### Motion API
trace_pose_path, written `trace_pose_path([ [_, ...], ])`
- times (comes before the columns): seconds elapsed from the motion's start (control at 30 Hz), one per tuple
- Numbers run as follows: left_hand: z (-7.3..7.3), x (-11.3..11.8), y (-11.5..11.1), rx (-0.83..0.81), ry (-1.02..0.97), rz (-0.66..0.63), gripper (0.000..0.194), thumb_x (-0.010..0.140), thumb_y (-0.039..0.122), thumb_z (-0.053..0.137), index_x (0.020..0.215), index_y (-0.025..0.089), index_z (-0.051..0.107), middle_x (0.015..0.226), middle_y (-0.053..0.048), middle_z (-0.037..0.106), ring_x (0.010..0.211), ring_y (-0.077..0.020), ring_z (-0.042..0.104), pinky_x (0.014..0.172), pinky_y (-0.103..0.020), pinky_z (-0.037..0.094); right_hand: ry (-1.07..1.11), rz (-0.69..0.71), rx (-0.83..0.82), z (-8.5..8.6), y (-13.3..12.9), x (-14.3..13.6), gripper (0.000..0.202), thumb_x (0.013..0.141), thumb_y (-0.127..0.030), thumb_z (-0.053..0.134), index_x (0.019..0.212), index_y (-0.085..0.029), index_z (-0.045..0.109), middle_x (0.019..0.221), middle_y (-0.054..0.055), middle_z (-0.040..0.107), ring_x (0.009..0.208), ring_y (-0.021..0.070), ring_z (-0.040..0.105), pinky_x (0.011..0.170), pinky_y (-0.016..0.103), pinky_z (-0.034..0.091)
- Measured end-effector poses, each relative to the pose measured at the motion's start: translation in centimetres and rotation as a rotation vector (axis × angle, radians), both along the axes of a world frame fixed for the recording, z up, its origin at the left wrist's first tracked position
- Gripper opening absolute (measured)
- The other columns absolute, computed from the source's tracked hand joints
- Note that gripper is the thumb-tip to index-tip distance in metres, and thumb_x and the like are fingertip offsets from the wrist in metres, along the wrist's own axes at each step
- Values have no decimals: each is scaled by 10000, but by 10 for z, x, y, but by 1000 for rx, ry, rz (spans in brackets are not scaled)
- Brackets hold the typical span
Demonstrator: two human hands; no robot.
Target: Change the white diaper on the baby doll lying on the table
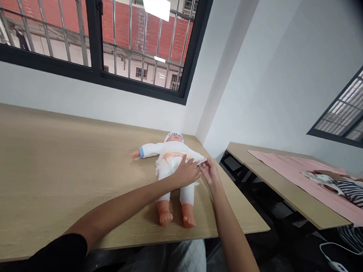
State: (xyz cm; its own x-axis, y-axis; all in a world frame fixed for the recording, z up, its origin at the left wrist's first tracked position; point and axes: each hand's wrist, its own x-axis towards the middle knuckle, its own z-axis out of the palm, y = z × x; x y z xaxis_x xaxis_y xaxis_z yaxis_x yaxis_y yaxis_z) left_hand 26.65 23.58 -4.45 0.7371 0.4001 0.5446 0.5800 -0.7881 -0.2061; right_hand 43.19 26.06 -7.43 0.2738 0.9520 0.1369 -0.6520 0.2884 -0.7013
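1. My left hand [187, 173] is partly curled over the doll's midsection, its fingers reaching toward my right hand; I cannot tell whether it grips anything.
2. My right hand [209, 172] has thumb and fingertips nearly closed on a thin pale piece [201, 162] at the end of the doll's sleeve.
3. The doll [174, 148] lies face up on the wooden surface [76, 163], head toward the wall, bare feet toward me. It wears a white cap [170, 136] with lettering, white clothes and a gauzy skirt.
4. Its other arm stretches out to my left, ending in a blue cuff [141, 152].
5. Off to my right, a pink cloth [285, 168] covers part of another surface [270, 179].
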Motion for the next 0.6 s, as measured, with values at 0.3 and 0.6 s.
trace_pose_path([
  [0.3,-1,1,-2,0,-32,-38,332,906,281,322,938,244,650,1079,-70,613,1066,-241,480,1025,-496,260,-7,-1,34,1,0,0,140,787,-205,630,675,-179,549,654,-14,615,659,107,625,671,217,554],
  [0.6,-2,2,0,-1,-28,-30,343,906,280,313,919,224,651,1109,-81,610,1054,-243,487,1012,-498,269,-4,1,92,0,0,-1,160,773,-211,648,652,-177,549,629,-30,585,643,97,600,780,278,553],
])
